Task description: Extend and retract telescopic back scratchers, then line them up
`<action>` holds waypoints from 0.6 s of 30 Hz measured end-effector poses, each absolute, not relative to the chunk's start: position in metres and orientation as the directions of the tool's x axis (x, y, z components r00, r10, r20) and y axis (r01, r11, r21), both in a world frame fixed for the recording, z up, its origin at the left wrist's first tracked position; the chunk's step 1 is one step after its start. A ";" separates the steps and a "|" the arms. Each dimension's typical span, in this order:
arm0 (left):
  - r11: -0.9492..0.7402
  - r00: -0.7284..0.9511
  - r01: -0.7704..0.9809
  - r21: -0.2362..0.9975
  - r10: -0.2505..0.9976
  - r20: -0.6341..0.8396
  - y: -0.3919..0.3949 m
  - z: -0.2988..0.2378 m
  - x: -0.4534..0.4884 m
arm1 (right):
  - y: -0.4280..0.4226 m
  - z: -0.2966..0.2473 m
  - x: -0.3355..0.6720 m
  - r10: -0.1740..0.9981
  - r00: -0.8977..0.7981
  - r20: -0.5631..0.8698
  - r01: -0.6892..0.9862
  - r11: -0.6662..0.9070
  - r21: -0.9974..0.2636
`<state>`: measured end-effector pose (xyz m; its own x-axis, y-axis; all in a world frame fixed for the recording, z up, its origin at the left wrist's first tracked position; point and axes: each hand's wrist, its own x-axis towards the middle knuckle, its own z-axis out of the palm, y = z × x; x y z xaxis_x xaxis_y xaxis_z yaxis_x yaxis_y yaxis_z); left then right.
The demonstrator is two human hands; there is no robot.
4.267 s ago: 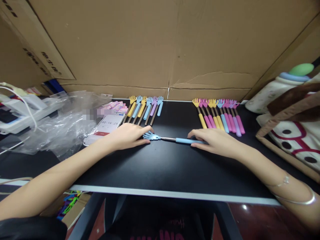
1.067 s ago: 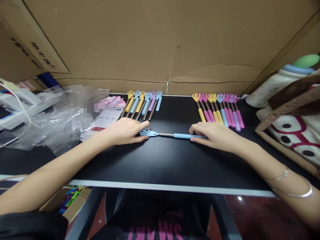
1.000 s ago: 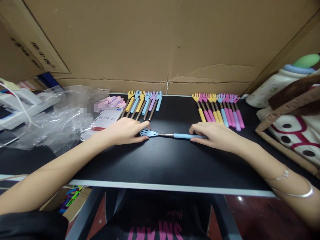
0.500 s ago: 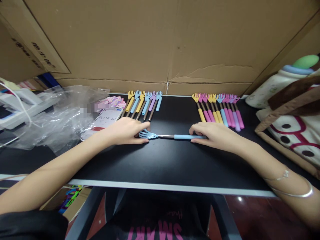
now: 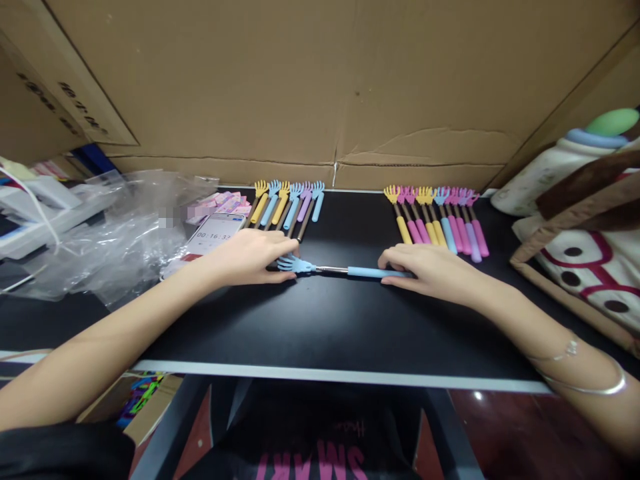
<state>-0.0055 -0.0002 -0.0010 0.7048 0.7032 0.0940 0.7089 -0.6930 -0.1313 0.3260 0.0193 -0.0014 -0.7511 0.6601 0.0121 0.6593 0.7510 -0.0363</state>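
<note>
A light blue back scratcher (image 5: 370,272) with a silver rod lies crosswise on the black table between my hands. Its claw head sits between the thumb and fingers of my left hand (image 5: 254,257), which are closed around it. At the other end, my right hand (image 5: 425,267) pinches the blue handle and hides its tip. Behind my left hand is a row of yellow, blue and purple back scratchers (image 5: 287,208); my hand covers some lower ends. Another row of yellow, pink, blue and purple ones (image 5: 435,217) lies beyond my right hand.
Left of the rows are a phone with a running timer (image 5: 220,230), pink packets (image 5: 227,202) and crumpled clear plastic bags (image 5: 135,220). A fabric bag (image 5: 595,267) and a bottle (image 5: 540,170) stand at right. Cardboard (image 5: 300,87) walls the back.
My left hand has shifted very slightly away from me at the claw end. My right hand and the back scratcher stay almost in place.
</note>
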 end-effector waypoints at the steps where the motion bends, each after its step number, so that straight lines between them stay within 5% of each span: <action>1: -0.700 0.712 0.702 -0.134 0.695 0.103 0.000 -0.001 -0.006 | 0.019 -0.002 0.326 0.658 -0.753 0.015 0.657 0.753 -0.036; 18: -0.763 0.780 0.625 -0.165 0.608 0.147 0.004 -0.003 -0.008 | 0.020 -0.002 0.328 0.619 -0.783 0.067 0.620 0.785 -0.007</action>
